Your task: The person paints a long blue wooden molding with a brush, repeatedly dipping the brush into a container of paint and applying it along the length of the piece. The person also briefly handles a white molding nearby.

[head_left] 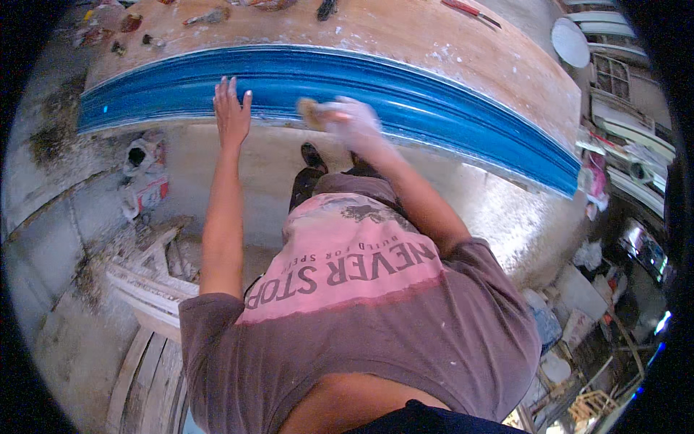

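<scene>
A long blue moulded piece with lengthwise ridges lies along the near edge of the wooden table, bent by the lens. My left hand rests flat on its near part, left of the middle, with fingers stretched out. To the right, my right hand is blurred by motion, its fingers closed on a yellowish-brown pad at the near side of the blue piece. White dust seems to coat that hand. Whether the pad is a sponge or a folded cloth cannot be made out.
On the wooden tabletop lie a red-handled tool, a dark brush-like item and small scraps at far left. A white plaster-like moulding stands on the floor at left. White mouldings and clutter line the right side.
</scene>
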### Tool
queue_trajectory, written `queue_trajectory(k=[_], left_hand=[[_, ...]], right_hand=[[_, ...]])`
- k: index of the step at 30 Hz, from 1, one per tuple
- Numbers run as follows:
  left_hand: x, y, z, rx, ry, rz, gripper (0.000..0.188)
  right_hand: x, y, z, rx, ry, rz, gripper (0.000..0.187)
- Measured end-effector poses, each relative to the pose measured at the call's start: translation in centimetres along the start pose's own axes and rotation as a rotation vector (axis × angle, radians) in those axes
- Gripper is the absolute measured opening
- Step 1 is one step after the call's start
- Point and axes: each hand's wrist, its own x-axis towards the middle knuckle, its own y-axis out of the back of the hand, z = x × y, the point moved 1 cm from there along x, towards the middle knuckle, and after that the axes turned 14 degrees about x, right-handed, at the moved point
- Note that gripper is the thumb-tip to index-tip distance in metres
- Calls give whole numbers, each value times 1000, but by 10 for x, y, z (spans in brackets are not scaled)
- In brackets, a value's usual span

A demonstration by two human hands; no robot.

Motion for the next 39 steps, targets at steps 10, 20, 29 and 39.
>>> queue_trajectory(k=[10,20,29,39], left_hand=[[-28,0,84,-20,-220,-19,61],[-27,7,134,-74,-384,-225,60],[-35,0,268,34,-354,-227,73],[-51,-6,417,156,-219,-263,69]], right_hand=[[-158,200,49,-180,-499,768,23],[-83,159,95,15,-348,797,19],[-156,309,151,-173,-237,966,21],[-358,490,251,-269,-506,1147,13]])
